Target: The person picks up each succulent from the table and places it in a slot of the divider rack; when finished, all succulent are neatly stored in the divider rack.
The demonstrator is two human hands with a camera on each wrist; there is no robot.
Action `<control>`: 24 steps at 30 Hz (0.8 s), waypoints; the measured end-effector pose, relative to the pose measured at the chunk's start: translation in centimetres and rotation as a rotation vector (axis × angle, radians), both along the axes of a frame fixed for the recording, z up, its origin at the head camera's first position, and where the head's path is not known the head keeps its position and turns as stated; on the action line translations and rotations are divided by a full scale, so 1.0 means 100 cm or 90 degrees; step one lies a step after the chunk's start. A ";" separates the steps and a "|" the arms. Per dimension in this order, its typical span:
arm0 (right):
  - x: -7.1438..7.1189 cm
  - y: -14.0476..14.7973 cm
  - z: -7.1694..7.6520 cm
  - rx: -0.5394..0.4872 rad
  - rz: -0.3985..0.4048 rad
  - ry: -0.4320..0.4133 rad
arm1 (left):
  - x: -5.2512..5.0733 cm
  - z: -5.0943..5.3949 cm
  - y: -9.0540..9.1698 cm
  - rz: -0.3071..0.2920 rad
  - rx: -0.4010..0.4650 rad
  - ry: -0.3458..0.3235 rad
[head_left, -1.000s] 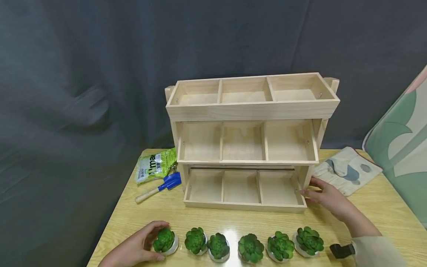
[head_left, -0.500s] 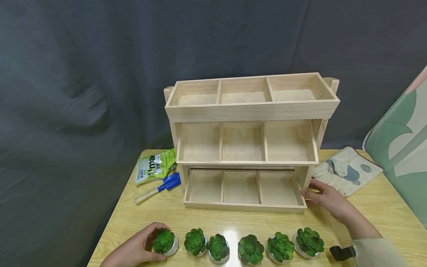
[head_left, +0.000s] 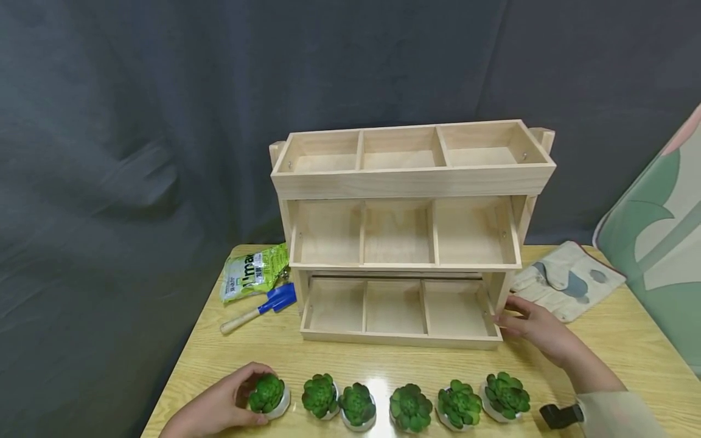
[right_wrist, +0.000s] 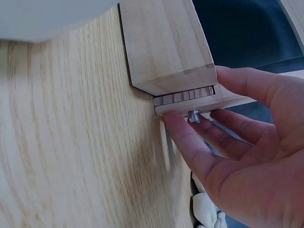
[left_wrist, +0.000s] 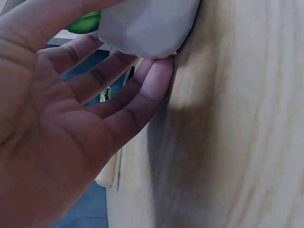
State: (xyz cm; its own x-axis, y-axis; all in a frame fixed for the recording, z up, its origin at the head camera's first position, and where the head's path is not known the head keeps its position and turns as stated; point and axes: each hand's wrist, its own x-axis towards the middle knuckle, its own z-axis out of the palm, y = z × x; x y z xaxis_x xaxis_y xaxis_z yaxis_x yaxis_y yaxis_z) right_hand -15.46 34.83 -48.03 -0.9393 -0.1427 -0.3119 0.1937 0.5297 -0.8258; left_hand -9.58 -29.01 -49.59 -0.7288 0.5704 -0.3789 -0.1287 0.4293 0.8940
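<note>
At the table's near left, my left hand point(head_left: 221, 401) curves round the leftmost succulent point(head_left: 266, 393) in its white pot. In the left wrist view the fingertips touch the faceted white pot point(left_wrist: 147, 26) low down, and the thumb lies along its other side. A three-tier wooden plant shelf point(head_left: 413, 182) stands at the back, each tier split into three compartments. My right hand point(head_left: 539, 331) holds the right end of its lowest tray. From the right wrist view, thumb and fingers lie on opposite sides of the tray's end panel point(right_wrist: 183, 105), beside a metal bolt point(right_wrist: 194, 116).
Several more potted succulents point(head_left: 412, 408) line the table's front edge. Left of the shelf lie a green bag point(head_left: 254, 272) and a blue trowel point(head_left: 279, 297) with a wooden handle. Work gloves point(head_left: 569, 277) lie at the right. A dark curtain point(head_left: 383, 61) hangs behind.
</note>
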 end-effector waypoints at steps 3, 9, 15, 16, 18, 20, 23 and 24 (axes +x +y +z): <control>0.000 0.000 -0.001 -0.004 0.000 0.003 | -0.003 0.002 0.000 0.007 -0.010 -0.001; 0.000 0.001 -0.002 -0.006 -0.005 -0.001 | -0.005 0.007 -0.003 0.007 -0.007 0.005; 0.000 0.000 -0.002 -0.008 -0.005 -0.006 | -0.003 0.015 -0.004 0.013 -0.020 0.034; 0.000 0.000 -0.002 -0.009 -0.005 -0.006 | -0.003 0.015 -0.004 0.012 -0.017 0.038; 0.000 0.000 -0.002 -0.009 -0.007 -0.008 | -0.004 0.017 -0.005 0.011 -0.010 0.041; 0.000 0.000 -0.002 -0.010 -0.009 -0.008 | -0.006 0.018 -0.004 0.009 0.005 0.040; 0.001 0.000 -0.002 -0.013 -0.011 -0.004 | -0.010 0.020 -0.003 0.013 0.013 0.043; 0.002 0.000 -0.003 -0.014 -0.012 -0.002 | -0.011 0.022 -0.003 0.012 0.017 0.044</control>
State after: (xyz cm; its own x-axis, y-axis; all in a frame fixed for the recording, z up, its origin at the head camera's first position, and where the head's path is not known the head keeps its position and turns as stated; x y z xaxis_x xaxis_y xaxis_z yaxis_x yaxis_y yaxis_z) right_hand -15.30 34.87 -48.32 -0.9410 -0.1326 -0.3113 0.2054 0.5073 -0.8369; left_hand -10.68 -29.29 -47.44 -0.7632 0.5661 -0.3116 -0.0738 0.4027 0.9124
